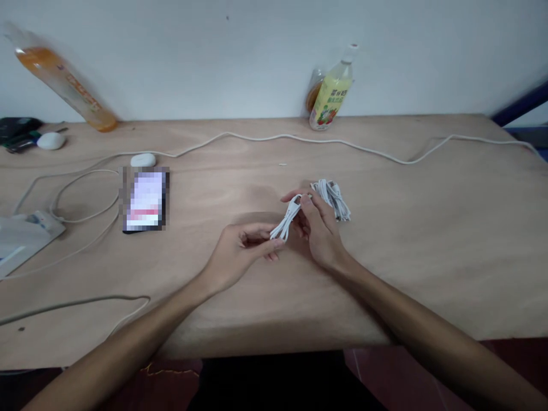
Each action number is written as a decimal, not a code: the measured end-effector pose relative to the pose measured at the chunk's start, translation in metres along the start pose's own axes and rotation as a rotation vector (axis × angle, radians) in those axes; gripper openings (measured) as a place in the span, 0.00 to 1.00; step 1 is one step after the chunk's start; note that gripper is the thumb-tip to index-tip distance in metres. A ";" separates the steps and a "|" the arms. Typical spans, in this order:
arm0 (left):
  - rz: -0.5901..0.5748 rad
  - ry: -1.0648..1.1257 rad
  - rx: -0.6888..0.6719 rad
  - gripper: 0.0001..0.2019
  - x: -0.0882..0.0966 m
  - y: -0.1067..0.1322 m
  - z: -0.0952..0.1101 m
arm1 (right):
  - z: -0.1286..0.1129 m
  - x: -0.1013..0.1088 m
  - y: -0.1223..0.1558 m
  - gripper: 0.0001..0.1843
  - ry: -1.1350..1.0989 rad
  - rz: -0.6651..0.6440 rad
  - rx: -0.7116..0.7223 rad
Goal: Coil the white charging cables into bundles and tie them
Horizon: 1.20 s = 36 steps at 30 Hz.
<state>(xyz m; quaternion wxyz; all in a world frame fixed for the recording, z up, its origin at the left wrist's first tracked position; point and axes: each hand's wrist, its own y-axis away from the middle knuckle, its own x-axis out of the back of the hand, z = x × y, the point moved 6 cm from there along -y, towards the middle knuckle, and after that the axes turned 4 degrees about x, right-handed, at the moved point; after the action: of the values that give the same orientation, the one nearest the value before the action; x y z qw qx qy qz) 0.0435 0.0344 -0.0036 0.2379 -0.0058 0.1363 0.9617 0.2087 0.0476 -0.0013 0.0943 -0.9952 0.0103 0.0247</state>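
Observation:
A folded bundle of white cable point(287, 217) is held between both hands just above the wooden table point(428, 245). My left hand point(240, 251) pinches its lower end with fingers closed. My right hand point(319, 225) grips the upper end, fingers curled round it. A second coiled white cable point(336, 197) lies on the table just beyond my right hand.
A phone with a lit screen point(145, 200) lies to the left, a white earbud case point(142, 160) behind it. A long white cord point(299, 138) runs across the back. Bottles point(329, 94) point(64, 80) stand by the wall. More cords point(77, 302) trail at the left.

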 end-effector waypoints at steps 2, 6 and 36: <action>-0.059 0.069 0.031 0.14 -0.002 -0.002 -0.003 | 0.001 -0.001 0.000 0.27 -0.015 -0.006 -0.012; -0.169 0.281 0.077 0.20 -0.008 -0.002 -0.009 | -0.001 -0.005 0.002 0.26 -0.050 -0.066 -0.035; 0.117 -0.046 -0.087 0.08 0.001 0.002 0.001 | -0.005 -0.010 0.001 0.16 0.111 -0.144 0.073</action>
<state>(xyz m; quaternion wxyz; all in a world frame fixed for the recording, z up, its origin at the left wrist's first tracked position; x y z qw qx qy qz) 0.0415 0.0332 -0.0017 0.1840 0.0139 0.0891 0.9788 0.1992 0.0457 0.0042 0.1314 -0.9891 -0.0550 -0.0377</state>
